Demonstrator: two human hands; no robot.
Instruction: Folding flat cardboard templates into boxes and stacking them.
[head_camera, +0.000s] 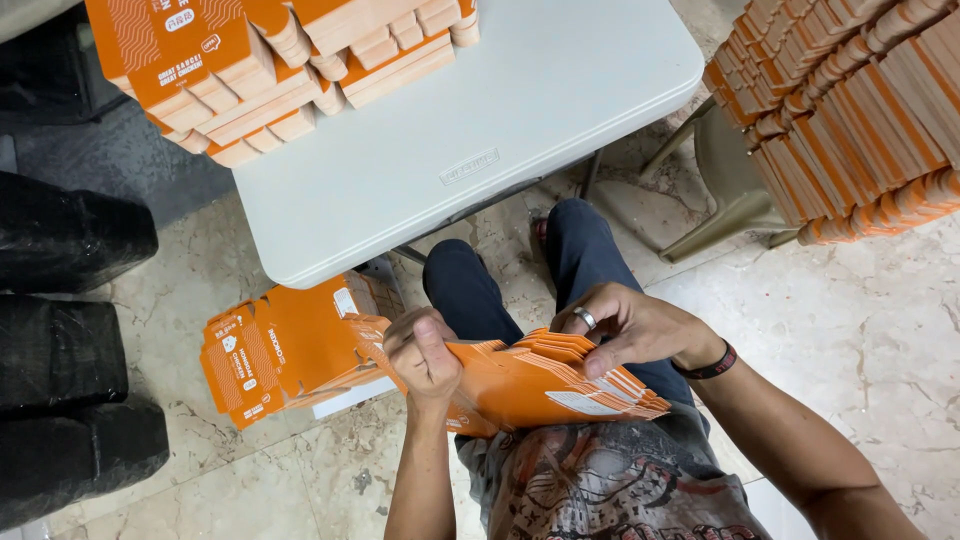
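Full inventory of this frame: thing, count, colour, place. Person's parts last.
bundle of flat cartons: one bundle, orange, on the lap, held by both hands
loose flat cartons: one small pile, orange and white, on the floor left of the knees
assembled boxes: one stack, orange, on the table's far left corner
folding table: one, pale grey, ahead of the person
stacked flat cartons: one large pile, orange and tan, upper right
chair: one, beige, under that pile
black bags: several, black, left edge
floor: marble tile, beige
wristband: one, black, right wrist
ring: one, silver, right hand
left hand: gripping bundle's left end
right hand: fingers on bundle's top edge
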